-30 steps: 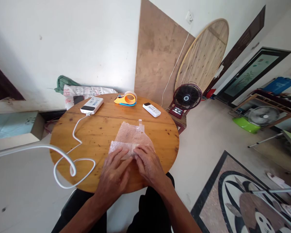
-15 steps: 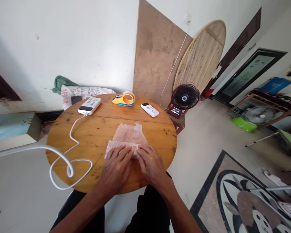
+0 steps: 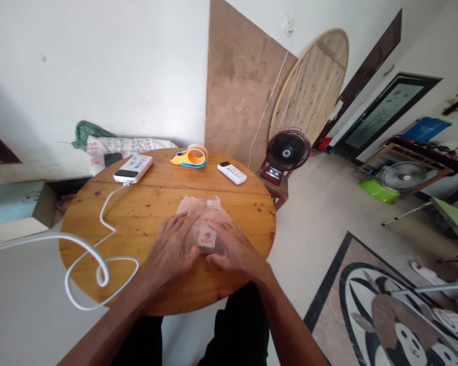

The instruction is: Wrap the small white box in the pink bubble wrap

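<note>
The bubble wrap lies on the surface under the left hand and right hand, with a small packet between them. Beyond the hands sit a power bank, tape dispenser and remote, left to right. A cable loops left of the hands.

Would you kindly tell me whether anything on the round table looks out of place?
Only the white cable: from the power bank it coils and hangs over the table's left edge. Nothing looks spilled or damaged; left hand and right hand rest on the bubble wrap.

Home living room: round wooden table, floor fan, panda-pattern floor tiles, air-conditioner remote.
</note>
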Action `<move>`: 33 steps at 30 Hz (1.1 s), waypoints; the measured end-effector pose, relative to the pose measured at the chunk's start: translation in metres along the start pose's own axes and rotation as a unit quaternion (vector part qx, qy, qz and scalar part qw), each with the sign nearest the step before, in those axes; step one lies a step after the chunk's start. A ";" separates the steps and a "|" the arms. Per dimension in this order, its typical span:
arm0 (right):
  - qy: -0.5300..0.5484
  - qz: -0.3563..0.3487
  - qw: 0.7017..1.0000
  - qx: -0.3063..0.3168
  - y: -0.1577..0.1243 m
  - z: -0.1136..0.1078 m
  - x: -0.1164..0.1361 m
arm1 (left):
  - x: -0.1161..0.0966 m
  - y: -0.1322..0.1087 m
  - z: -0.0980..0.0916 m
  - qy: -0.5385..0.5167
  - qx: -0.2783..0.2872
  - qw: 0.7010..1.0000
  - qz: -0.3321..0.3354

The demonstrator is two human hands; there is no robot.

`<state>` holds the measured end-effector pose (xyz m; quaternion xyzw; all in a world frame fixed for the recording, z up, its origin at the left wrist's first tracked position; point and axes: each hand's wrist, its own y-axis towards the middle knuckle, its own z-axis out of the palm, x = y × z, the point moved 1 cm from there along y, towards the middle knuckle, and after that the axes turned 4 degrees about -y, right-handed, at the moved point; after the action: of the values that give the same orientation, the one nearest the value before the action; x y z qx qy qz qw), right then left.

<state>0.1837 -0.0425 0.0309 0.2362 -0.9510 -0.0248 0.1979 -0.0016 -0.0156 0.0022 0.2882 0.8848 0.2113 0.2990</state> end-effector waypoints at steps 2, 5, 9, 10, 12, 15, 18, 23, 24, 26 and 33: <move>-0.017 -0.005 1.000 0.010 0.003 0.002 -0.001 | 0.005 0.001 -0.001 -0.005 0.006 1.000 -0.011; -0.019 -0.017 1.000 -0.006 0.009 0.007 0.000 | 0.010 0.001 0.000 -0.033 0.011 0.999 -0.031; 0.015 -0.031 0.999 -0.042 0.012 0.011 -0.001 | 0.014 0.001 0.003 -0.075 -0.012 0.996 -0.043; 0.025 -0.034 0.998 -0.048 0.013 0.011 -0.002 | 0.015 0.001 0.004 -0.085 -0.021 0.995 -0.046; 0.042 -0.036 0.997 -0.053 0.013 0.014 -0.003 | 0.017 0.001 0.005 -0.107 -0.037 0.992 -0.053; 0.057 -0.029 0.997 -0.054 0.013 0.018 -0.006 | 0.018 0.002 0.006 -0.140 -0.055 0.987 -0.062; 0.067 -0.021 0.997 -0.034 0.014 0.021 -0.007 | 0.018 0.002 0.006 -0.180 -0.056 0.979 -0.078; 0.084 -0.002 0.996 -0.024 0.012 0.011 -0.008 | 0.016 0.003 0.006 -0.229 -0.033 0.967 -0.103; 0.089 -0.001 0.996 -0.024 0.011 0.008 -0.009 | 0.015 0.004 0.005 -0.232 -0.025 0.966 -0.108; 0.092 0.002 0.996 -0.021 0.009 0.005 -0.009 | 0.014 0.005 0.004 -0.239 -0.008 0.964 -0.118; 0.095 0.026 0.994 -0.040 0.003 0.012 -0.001 | 0.011 0.008 0.001 -0.259 0.012 0.953 -0.159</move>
<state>0.1787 -0.0403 0.0204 0.2045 -0.9320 -0.0354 0.2971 -0.0053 -0.0026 0.0012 0.1924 0.8140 0.0682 0.5438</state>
